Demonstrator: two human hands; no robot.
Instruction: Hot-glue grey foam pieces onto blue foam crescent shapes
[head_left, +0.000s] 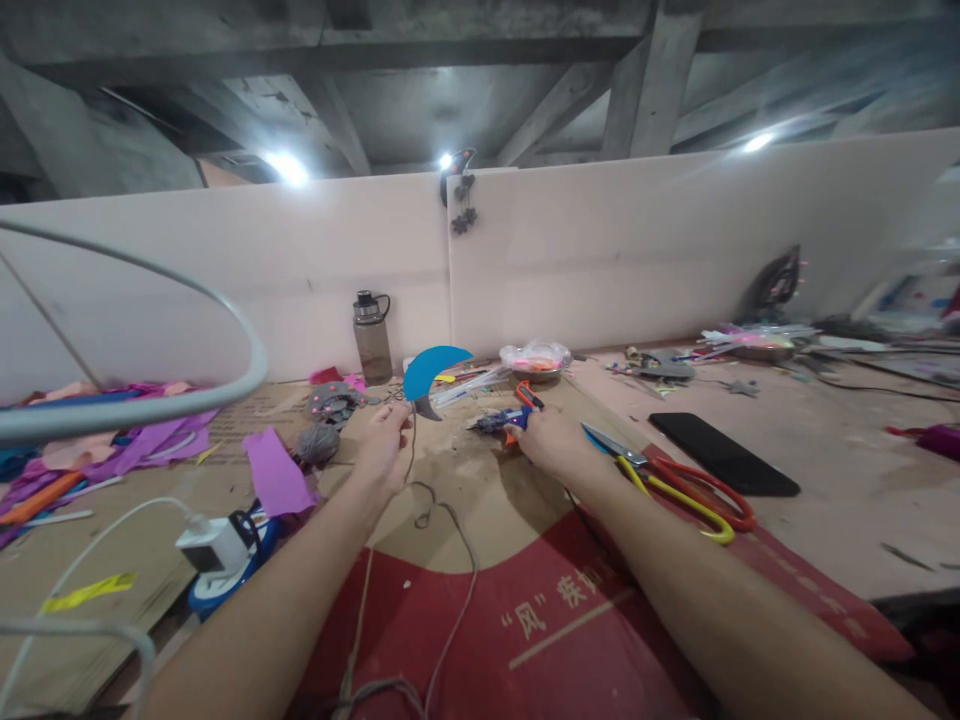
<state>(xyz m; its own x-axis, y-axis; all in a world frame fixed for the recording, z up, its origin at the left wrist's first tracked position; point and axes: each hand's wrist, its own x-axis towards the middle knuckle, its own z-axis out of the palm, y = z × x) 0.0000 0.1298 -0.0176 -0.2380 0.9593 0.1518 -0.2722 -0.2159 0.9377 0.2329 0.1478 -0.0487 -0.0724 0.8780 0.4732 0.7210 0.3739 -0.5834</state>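
Above the cardboard, my left hand is closed in a pinch at the lower end of a blue felt crescent. A grey piece shows at the crescent's lower edge. Grey yarn trails down from that hand across the cardboard. My right hand is wrapped round a blue hot glue gun, whose nozzle points left toward the crescent without touching it. My fingers hide most of its handle.
Right of my hands lie scissors and a black phone. A water bottle stands by the partition. Purple felt, a grey yarn ball and a power socket are left. A white cable arcs nearby.
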